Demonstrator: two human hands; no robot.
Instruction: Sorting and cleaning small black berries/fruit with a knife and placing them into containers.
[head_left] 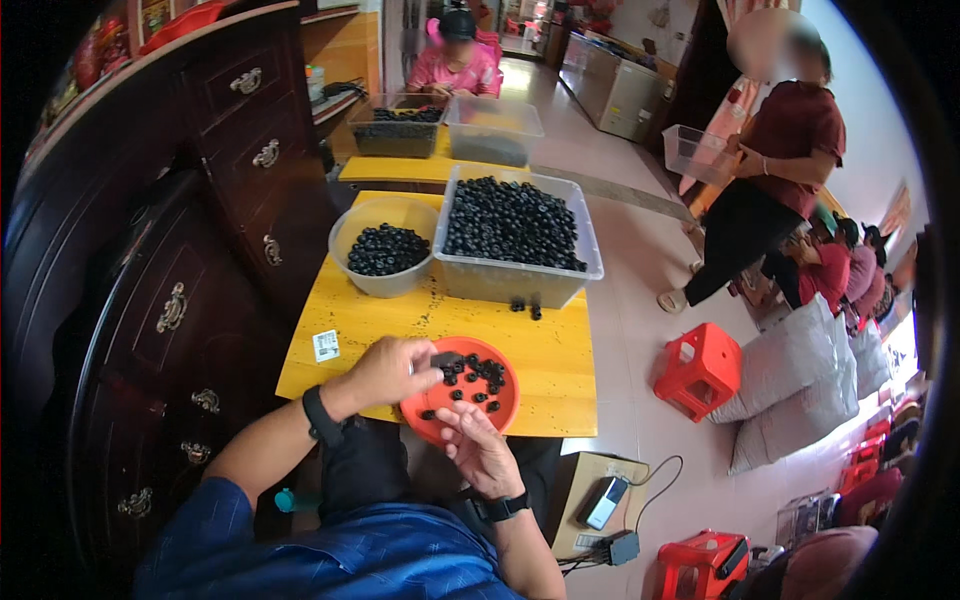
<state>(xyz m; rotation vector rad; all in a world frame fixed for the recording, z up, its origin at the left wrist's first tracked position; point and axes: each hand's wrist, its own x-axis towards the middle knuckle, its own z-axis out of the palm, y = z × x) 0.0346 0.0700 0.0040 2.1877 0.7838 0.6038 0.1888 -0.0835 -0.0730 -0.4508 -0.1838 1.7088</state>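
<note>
A shallow red-orange bowl sits at the near edge of the yellow table, with several small black ring-like parts scattered inside. Over its left rim, my left hand is closed, and a small dark flat piece sticks out at its fingertips. My right hand is at the bowl's near rim, its fingers curled together; what they pinch, if anything, is too small to make out. Beyond the bowl stand a clear rectangular bin heaped with the same black parts and a round translucent tub partly filled with them.
Loose black parts lie before the bin on the yellow table, near a white label. Dark drawers line the left. A red stool and sacks stand right. A person there carries a clear bin.
</note>
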